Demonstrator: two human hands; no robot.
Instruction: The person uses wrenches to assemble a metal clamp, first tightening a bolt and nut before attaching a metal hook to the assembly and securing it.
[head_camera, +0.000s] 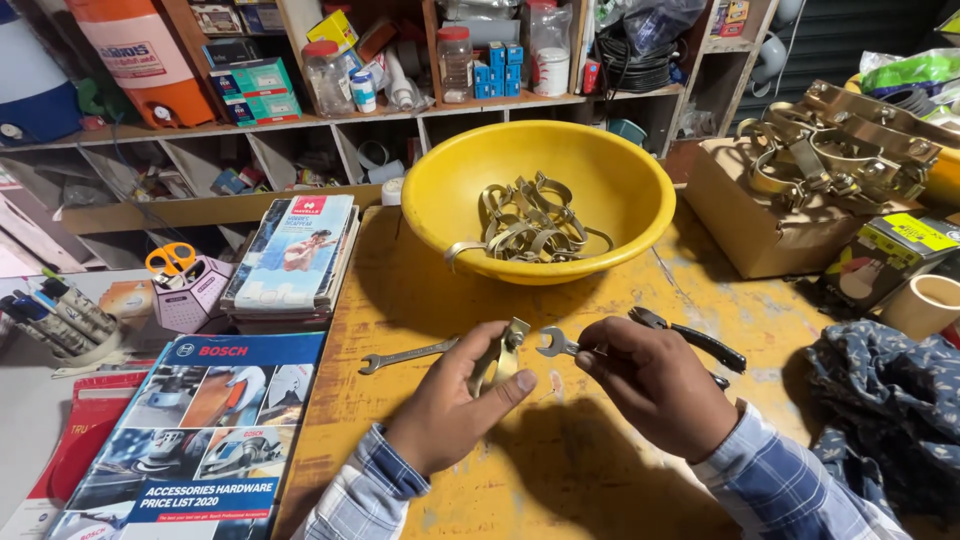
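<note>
Head view: left hand (450, 405) pinching small brass clamp (500, 352), right hand (655, 385) gripping spanner (556, 345) by shank, both likely stiff, light, slippery metal, over yellow bench (600, 300).

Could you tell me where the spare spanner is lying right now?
In the head view, the spare spanner lies flat on the yellow table, just left of the left hand.

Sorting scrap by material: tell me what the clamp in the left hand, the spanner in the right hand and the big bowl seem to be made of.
Clamp: likely plated steel, with a yellowish metallic sheen on a thin bent strip.
Spanner: steel, bright silvery finish.
Bowl: probably plastic, uniform glossy yellow with a smooth moulded rim.
</note>
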